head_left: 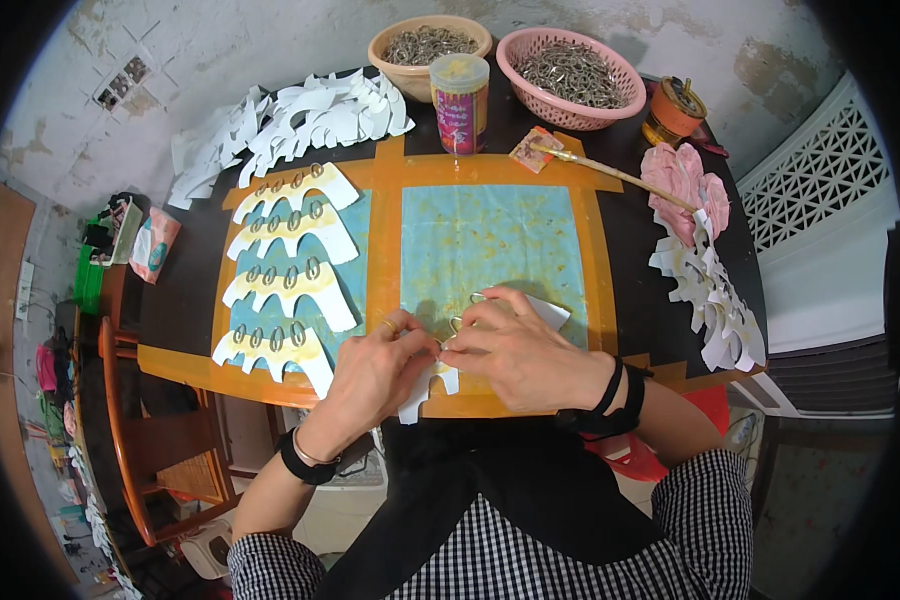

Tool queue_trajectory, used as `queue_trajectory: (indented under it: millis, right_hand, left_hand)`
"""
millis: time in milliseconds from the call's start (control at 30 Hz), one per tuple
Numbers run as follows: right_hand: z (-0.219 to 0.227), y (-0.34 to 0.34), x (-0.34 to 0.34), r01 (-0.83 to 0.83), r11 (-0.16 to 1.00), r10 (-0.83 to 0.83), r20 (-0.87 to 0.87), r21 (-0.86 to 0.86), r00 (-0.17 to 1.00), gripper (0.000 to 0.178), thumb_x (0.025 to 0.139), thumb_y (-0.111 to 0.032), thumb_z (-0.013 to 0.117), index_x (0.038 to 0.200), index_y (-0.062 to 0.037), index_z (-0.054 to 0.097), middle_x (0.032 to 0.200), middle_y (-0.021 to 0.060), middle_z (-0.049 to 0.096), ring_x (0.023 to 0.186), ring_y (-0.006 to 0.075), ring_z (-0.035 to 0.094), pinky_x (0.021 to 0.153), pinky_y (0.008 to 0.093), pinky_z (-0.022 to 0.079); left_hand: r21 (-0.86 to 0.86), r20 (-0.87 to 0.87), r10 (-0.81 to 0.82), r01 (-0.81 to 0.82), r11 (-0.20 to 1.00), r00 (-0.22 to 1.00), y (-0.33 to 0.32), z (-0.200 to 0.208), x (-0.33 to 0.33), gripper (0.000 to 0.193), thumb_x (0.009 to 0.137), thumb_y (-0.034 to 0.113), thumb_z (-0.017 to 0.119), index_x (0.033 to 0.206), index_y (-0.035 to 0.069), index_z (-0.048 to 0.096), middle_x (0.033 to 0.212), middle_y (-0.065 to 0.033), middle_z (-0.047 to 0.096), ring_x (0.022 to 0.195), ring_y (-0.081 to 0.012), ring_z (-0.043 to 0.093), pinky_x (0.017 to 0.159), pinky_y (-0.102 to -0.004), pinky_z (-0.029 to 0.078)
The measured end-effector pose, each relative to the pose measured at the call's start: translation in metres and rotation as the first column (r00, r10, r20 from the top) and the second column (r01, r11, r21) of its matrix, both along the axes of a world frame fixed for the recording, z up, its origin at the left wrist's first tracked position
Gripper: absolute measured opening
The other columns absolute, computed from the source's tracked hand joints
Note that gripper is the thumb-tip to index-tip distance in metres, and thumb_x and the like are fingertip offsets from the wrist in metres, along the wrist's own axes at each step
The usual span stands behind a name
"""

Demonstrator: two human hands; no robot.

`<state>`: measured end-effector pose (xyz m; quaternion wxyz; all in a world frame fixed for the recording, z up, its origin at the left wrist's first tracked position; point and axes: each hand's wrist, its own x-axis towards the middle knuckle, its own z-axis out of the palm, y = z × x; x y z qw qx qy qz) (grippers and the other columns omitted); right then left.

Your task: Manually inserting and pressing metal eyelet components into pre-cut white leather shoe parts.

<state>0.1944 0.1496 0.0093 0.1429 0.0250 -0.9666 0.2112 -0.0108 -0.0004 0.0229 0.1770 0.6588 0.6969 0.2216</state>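
Big dark round table (185, 300) fills most of the shot, with an orange-bordered mat (385, 215) taped on it showing 2 blue panels. On the left panel, around 9 o'clock from the hands, sit 4 finished white card cutouts (288, 283) with metal rings on them. A loose heap of blank cutouts (290, 120) is up at 11 o'clock, another stack (715, 300) at 3 o'clock. At 12 o'clock – a pink basket (570, 70) and a tan bowl (428, 48), both full of small metal bits, plus a glue jar (459, 100) between them.

Down at the near edge of the right panel, both hands meet on 1 white cutout (545, 312). Left hand (375, 370) is curled shut, pinching its edge; right hand (515, 350) presses down on it, fingers closed over a small metal ring (477, 297).
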Motion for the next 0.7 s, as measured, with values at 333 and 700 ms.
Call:
queue_trajectory:
  millis: [333,700]
  right_hand:
    - [0.004,0.003,-0.002,0.002,0.998,0.0,0.037,-0.061,0.999,0.04,0.078,0.003,0.065,0.115,-0.0082,0.077,0.115,0.0039,0.07,0.124,0.0283,0.056,0.123,0.0564,0.03]
    - [0.009,0.002,-0.002,-0.03,0.997,0.024,0.092,0.064,0.995,0.045,0.08,0.0,0.068,0.123,-0.01,0.076,0.118,0.0046,0.068,0.128,0.0296,0.055,0.123,0.058,0.031]
  left_hand:
    - [0.328,-0.422,-0.067,0.222,0.918,0.904,-0.022,-0.021,0.019,0.029,0.084,0.014,0.082,0.111,0.012,0.071,0.115,-0.0016,0.065,0.085,-0.0168,0.071,0.063,-0.0319,0.058]
    - [0.273,-0.018,0.107,-0.098,0.957,0.994,-0.018,-0.01,0.02,0.016,0.087,0.005,0.082,0.102,0.009,0.075,0.098,-0.0071,0.072,0.074,-0.0265,0.073,0.064,-0.0363,0.059]
